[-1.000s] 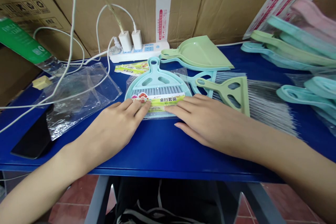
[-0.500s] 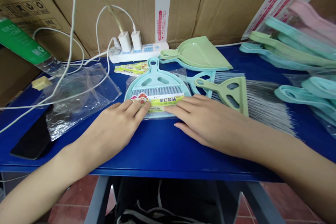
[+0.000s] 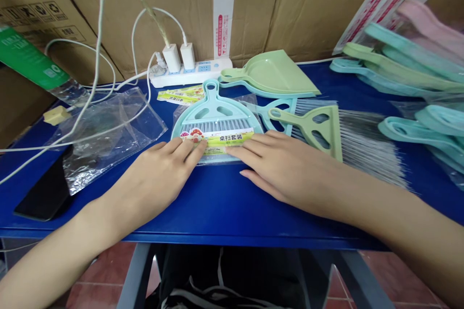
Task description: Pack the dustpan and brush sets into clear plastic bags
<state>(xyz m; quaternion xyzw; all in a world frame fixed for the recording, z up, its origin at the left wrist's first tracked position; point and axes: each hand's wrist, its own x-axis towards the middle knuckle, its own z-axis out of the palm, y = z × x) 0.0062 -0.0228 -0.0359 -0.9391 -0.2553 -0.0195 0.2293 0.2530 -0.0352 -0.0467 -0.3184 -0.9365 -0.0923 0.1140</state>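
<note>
A light-blue dustpan and brush set [image 3: 216, 101] lies flat in a clear bag on the blue table [image 3: 217, 203]. Across its lower part runs a yellow and white label [image 3: 232, 138] with a mushroom picture. My left hand [image 3: 159, 169] rests its fingertips on the label's left end, fingers stretched out and palm down. On the label's right end lie the fingers of my right hand [image 3: 286, 166], also extended, with the thumb a little apart below. Neither hand grips anything. Parts of the bag's lower corners are hidden under my fingers.
Right of the set lie a green brush [image 3: 315, 128] and blue brush; behind is a green dustpan [image 3: 275, 73]. Bagged sets [image 3: 409, 67] are piled far right. A power strip [image 3: 195, 73], cables, an empty bag [image 3: 116, 130] and a black phone-like slab [image 3: 45, 190] are left.
</note>
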